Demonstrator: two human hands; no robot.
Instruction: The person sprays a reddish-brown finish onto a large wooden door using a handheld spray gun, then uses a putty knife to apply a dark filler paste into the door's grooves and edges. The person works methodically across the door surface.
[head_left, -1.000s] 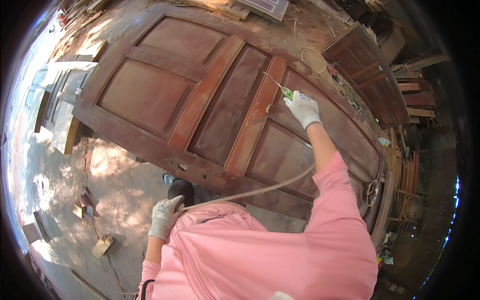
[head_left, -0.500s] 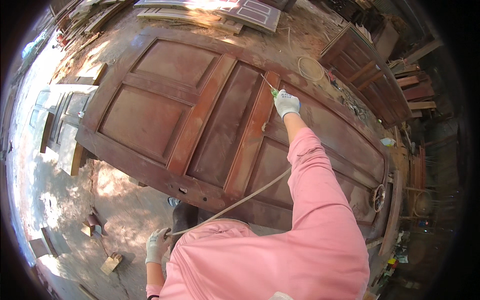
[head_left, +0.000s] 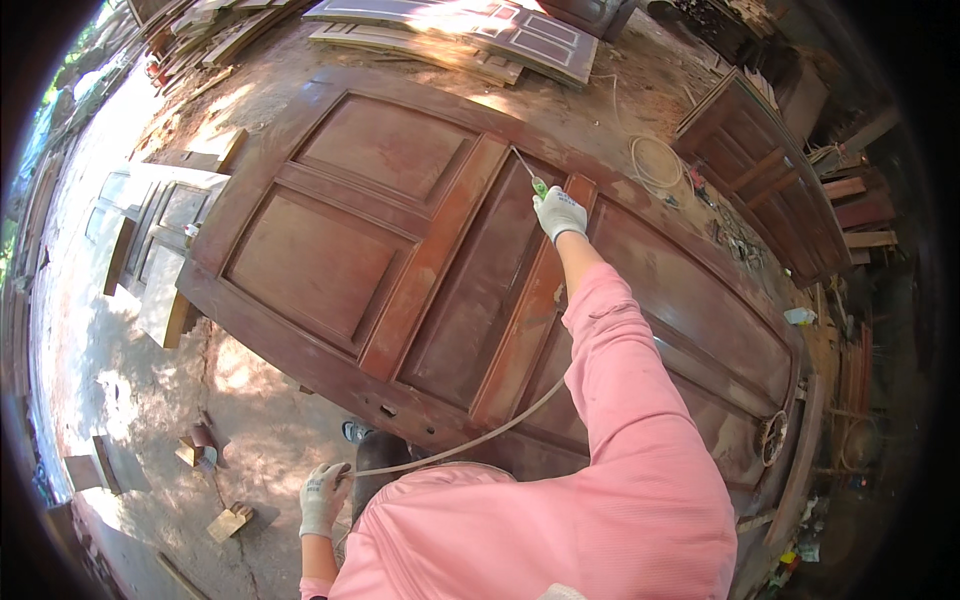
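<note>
A large reddish-brown panelled wooden door [head_left: 335, 265] lies flat in front of me, its surface dusty and its cross rails more orange. My right hand [head_left: 561, 213], in a white work glove, is closed around what looks like a green air blow gun [head_left: 540, 187] with a thin metal nozzle. The nozzle tip is over the far end of the door's narrow middle panel. At the lower left, my gloved left hand [head_left: 322, 497] grips a pale, thin hose [head_left: 450, 457]. That hose runs across my front and disappears behind my right arm.
More doors and boards [head_left: 470, 35] lie at the back, and a brown door [head_left: 755, 180] leans at the right. A coil of hose [head_left: 657, 160] rests on the ground beyond the door. Left are pale doors [head_left: 165, 225] and a wood scrap [head_left: 230, 520].
My right hand has shifted a little left with the blow gun, its tip going from the orange rail to the narrow panel's far end. My view has also shifted slightly.
</note>
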